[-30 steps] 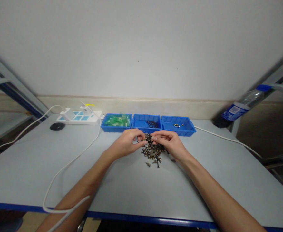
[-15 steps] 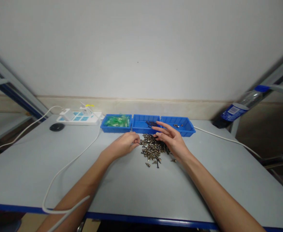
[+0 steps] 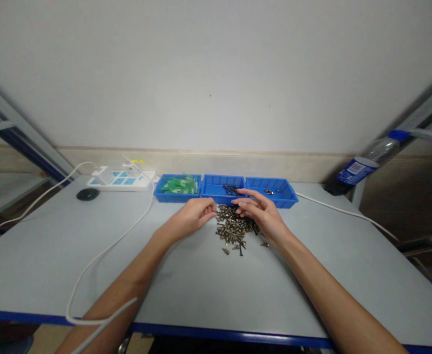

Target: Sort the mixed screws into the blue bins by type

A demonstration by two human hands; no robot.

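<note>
the screw pile lies at the middle blue bin's 6 o'clock. left hand, at the pile's 9 o'clock, pinches narrowly, contents indiscernible. right hand, at 2 o'clock, holds fingers loosely apart.

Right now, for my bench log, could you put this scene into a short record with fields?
left hand: curled at left edge of fastener pile; grip contents unclear
right hand: open over the pile's right side
left tray: green plastic pieces
middle tray: dark screws
right tray: few small metal parts
left of trays: power strip, black disc
far right: leaning plastic bottle
</note>
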